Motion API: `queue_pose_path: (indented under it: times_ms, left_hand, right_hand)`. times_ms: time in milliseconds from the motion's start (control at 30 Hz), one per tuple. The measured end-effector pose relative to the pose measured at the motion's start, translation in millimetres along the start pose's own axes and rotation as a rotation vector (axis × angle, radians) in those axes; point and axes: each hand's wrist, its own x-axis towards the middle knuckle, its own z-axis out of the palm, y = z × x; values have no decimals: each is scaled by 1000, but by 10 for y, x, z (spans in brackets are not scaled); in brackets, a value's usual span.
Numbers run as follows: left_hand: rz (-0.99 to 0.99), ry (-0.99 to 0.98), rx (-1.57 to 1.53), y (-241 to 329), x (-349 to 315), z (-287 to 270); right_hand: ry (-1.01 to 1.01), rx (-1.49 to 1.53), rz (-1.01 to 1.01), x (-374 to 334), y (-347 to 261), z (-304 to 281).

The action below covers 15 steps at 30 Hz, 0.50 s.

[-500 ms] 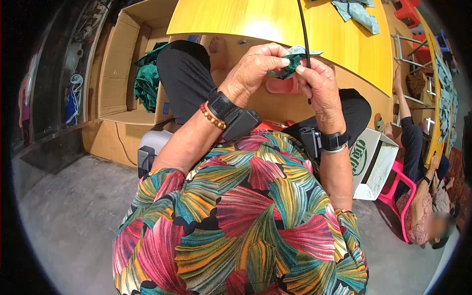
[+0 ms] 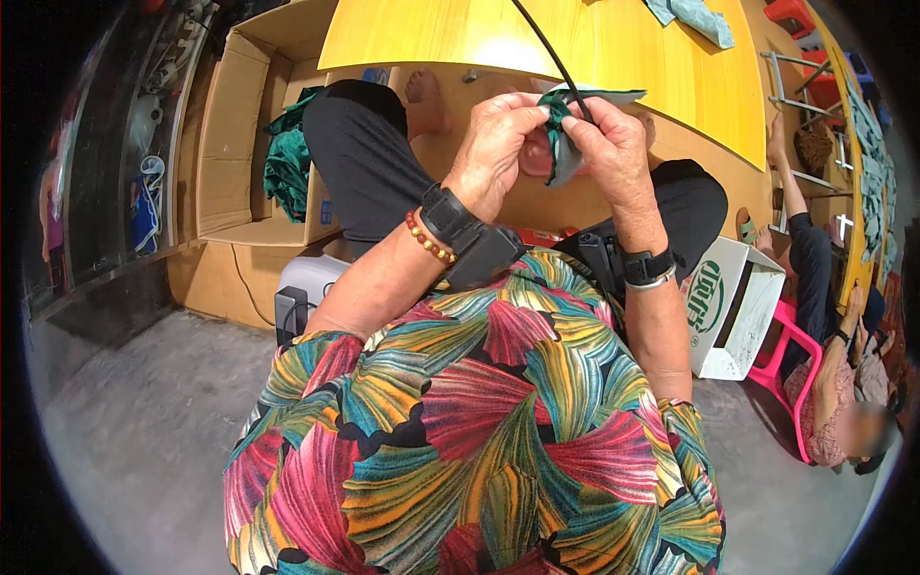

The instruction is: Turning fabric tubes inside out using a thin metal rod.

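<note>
My left hand [image 2: 494, 146] and my right hand [image 2: 610, 146] are close together in front of me, over my lap and by the near edge of the yellow table. Between them is a small piece of green cloth [image 2: 564, 156], dark and shiny on one side and pale grey-green on the other. The thumbs and forefingers of both hands pinch it, and its lower end hangs down between them. A thin black cord or rod [image 2: 544, 40] comes from above and ends at my right hand's fingers; whether I hold it, I cannot tell.
A yellow table [image 2: 460, 43] lies ahead, with grey-green cloth pieces [image 2: 704, 21] at its far right. At left, a cardboard box [image 2: 222, 182] holds green cloth [image 2: 287, 172]. A white box [image 2: 728, 307] and pink chair [image 2: 791, 369] stand right, beside another seated person [image 2: 829, 383].
The cloth has been turned and spread so that more of it hangs down between my hands. The black cord now slants more. Both hands stay pinched on the cloth.
</note>
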Motion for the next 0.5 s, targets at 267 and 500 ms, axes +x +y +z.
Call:
queue_pose_path:
  times_ms: [267, 500]
  left_hand:
    - [-109, -163, -251, -149, 95, -156]
    - [33, -216, -116, 11, 47, -56]
  right_hand:
    - [62, -191, -116, -34, -24, 17]
    - [137, -177, -68, -50, -54, 18]
